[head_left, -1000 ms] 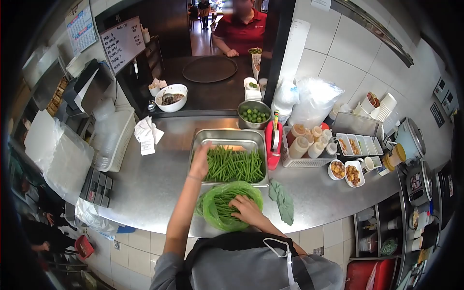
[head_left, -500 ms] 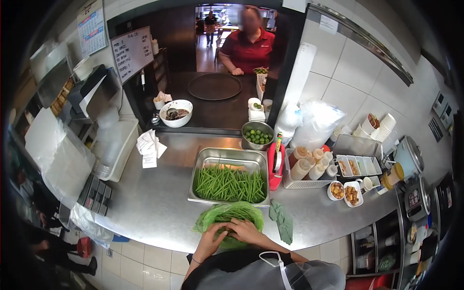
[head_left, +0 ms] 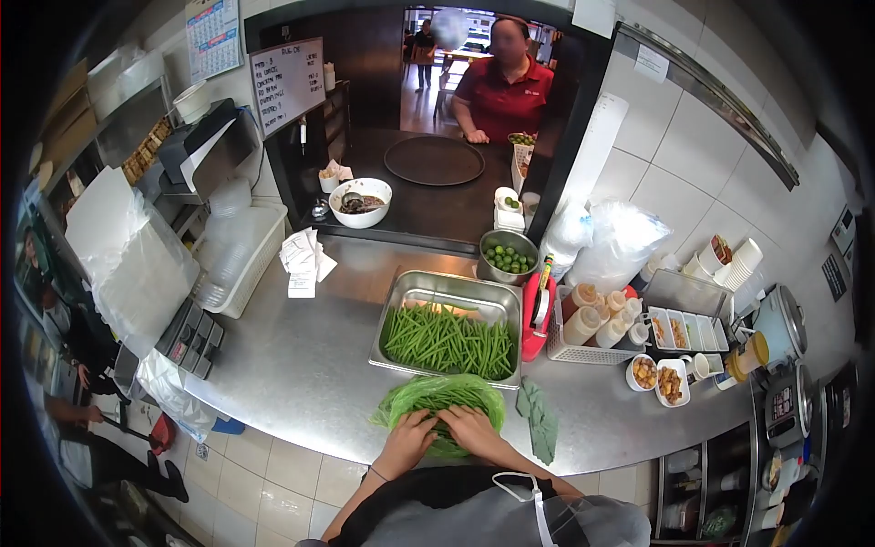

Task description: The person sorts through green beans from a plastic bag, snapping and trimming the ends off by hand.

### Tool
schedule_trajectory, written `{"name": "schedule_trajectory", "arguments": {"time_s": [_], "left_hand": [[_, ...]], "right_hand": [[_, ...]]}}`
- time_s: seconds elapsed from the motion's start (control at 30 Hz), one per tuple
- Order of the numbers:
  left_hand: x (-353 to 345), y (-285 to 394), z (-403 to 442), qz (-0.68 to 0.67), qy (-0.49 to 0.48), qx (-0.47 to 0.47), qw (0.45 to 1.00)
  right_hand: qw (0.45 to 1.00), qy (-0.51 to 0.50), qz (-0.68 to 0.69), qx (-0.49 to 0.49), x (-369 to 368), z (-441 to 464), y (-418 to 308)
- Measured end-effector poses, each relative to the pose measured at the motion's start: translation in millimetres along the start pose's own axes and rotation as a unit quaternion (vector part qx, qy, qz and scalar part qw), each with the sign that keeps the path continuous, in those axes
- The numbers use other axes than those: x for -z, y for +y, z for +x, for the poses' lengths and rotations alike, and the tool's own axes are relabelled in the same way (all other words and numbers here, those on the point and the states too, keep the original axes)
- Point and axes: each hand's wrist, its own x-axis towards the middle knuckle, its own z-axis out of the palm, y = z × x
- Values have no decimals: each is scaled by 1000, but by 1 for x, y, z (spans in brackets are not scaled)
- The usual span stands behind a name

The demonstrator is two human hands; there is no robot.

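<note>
A green plastic bag (head_left: 392, 401) holding green beans (head_left: 447, 394) sits at the counter's near edge, right in front of me. My left hand (head_left: 410, 443) reaches into its near side, fingers curled on the beans. Beside it, my right hand (head_left: 468, 430) is also in the bag with bent fingers closed on beans; a small gap separates the two hands. The fingertips are partly hidden among the beans. Just beyond the bag stands a steel pan (head_left: 387, 357) with many loose green beans (head_left: 448, 342) spread over its bottom.
A green cloth (head_left: 538, 421) lies right of the bag. Behind it are a red tape dispenser (head_left: 536, 319), a pot of green limes (head_left: 508, 256) and a basket of sauce bottles (head_left: 583, 348). Paper slips (head_left: 303, 260) lie left. A person in red (head_left: 501, 100) stands beyond the pass-through window.
My hands, close together over the bag before, have moved slightly apart. The whole view has shifted, so the counter appears a little farther right. The person beyond the window stays there.
</note>
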Motion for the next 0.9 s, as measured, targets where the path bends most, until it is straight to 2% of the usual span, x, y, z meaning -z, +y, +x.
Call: {"name": "schedule_trajectory", "arguments": {"time_s": [0.1, 0.17, 0.2, 0.27, 0.4, 0.47, 0.5, 0.53, 0.6, 0.7, 0.8, 0.9], "left_hand": [[3, 1, 11, 21, -1, 10, 1000], [8, 5, 19, 5, 14, 17, 1000], [9, 5, 22, 3, 14, 21, 1000], [9, 4, 29, 30, 20, -6, 999], [9, 3, 28, 47, 65, 7, 997], [4, -1, 24, 55, 37, 8, 998], [0, -3, 22, 55, 40, 11, 998], [-4, -6, 22, 55, 42, 16, 998], [-8, -10, 22, 59, 51, 11, 997], [-5, -9, 24, 57, 58, 32, 996], [7, -1, 27, -5, 47, 28, 998], [4, -6, 25, 1, 51, 14, 999]], "right_hand": [[998, 42, 52, 5, 18, 4, 3], [984, 55, 167, -10, 35, 10, -1], [984, 51, 168, -9, 42, 13, -4], [960, 53, 272, -38, 52, 17, -10], [980, 51, 194, -14, 66, 12, -1], [979, 44, 197, -9, 71, 9, 0], [987, 36, 153, -34, 74, 7, -4], [987, 62, 143, -39, 78, 7, -9], [979, 104, 165, -66, 68, 7, -3], [973, 79, 182, -119, 78, 12, -18], [971, 84, 218, -44, 82, 15, -23], [958, 46, 277, -59, 85, 11, -15]]}}
